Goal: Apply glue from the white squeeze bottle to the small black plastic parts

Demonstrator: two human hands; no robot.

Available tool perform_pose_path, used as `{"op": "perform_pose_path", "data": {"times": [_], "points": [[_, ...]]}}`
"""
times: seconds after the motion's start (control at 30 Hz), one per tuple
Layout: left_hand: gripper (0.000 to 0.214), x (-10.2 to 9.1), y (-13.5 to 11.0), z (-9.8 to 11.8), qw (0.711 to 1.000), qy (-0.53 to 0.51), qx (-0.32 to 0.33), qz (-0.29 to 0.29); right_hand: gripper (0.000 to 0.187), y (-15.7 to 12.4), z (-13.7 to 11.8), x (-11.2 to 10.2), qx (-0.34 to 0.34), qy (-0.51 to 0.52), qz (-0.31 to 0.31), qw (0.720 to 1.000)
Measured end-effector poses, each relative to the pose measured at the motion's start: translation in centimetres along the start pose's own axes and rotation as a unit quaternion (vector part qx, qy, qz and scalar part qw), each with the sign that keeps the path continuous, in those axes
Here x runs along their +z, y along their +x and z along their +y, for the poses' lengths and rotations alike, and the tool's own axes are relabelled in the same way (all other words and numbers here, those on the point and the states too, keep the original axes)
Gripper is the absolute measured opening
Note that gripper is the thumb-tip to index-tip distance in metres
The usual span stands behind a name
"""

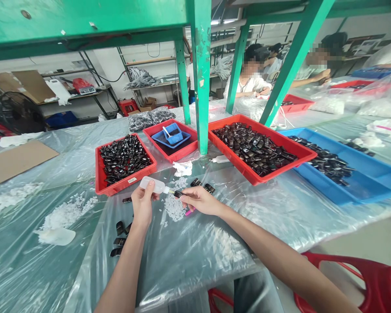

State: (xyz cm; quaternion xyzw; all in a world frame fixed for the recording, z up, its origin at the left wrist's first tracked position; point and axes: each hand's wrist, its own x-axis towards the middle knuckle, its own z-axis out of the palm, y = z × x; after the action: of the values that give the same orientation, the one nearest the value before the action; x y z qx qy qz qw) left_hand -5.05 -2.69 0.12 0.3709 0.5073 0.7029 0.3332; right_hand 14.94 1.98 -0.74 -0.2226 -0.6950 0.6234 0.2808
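My left hand [144, 201] is closed round a translucent squeeze bottle [157, 186], tipped sideways with its thin nozzle pointing right. My right hand [198, 201] pinches a small black plastic part [179, 194], and the nozzle tip meets or nearly meets its near end. Below them lies a pile of small white translucent pieces [174, 208] on the plastic-covered table. A pink stick-like item [189, 212] shows under my right hand. More black parts [210, 188] lie just beyond that hand, and several others [119, 241] lie beside my left forearm.
Red trays of black parts stand at left [127, 190] and right [260, 178], with a blue tray [374, 191] farther right. A green post [201, 87] rises from the table ahead. Other people sit across the table. A red stool [378, 282] is at lower right.
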Motion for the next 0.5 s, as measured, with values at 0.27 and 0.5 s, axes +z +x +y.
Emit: {"op": "perform_pose_path", "data": {"times": [0.27,0.5], "points": [[0.04,0.01,0.08,-0.01,1.0,0.003,0.006,0.0,0.05,0.11,0.21,0.19,0.003,0.028,0.0,1.0],[0.04,0.17,0.08,-0.1,0.999,-0.011,0.007,0.034,0.052,0.26,0.31,0.54,0.043,0.11,0.042,0.992]]}}
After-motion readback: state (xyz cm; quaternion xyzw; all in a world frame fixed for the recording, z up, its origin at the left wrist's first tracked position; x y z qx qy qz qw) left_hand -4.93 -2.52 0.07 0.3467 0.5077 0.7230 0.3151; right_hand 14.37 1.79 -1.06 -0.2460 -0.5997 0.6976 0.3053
